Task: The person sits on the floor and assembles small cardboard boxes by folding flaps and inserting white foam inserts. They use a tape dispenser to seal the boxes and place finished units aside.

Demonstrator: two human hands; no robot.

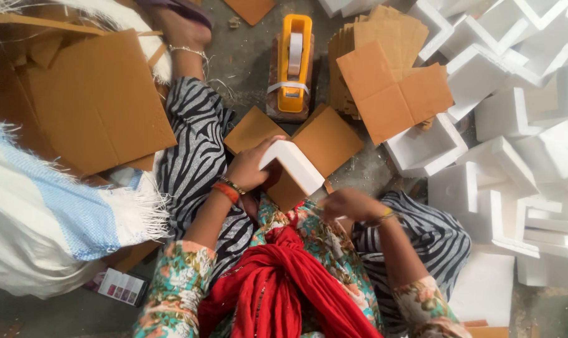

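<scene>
Fingers of the left hand [249, 168] wrap the far-left end of a white L-shaped foam corner piece [293, 164] held over a folded brown cardboard sheet [309, 150] in the worker's lap.

Foam's long arm runs from far left, at the left hand, down toward near right, where the right hand [353, 203] sits just beside its lower end, fingers curled together; whether they pinch the foam or the cardboard edge cannot be told. Left hand is the one clamped on the foam. Farther off on the floor stands a yellow tape dispenser [294, 62], with a stack of cardboard blanks [390, 81] to its right and a heap of white foam corners [515, 112] at far right.
</scene>
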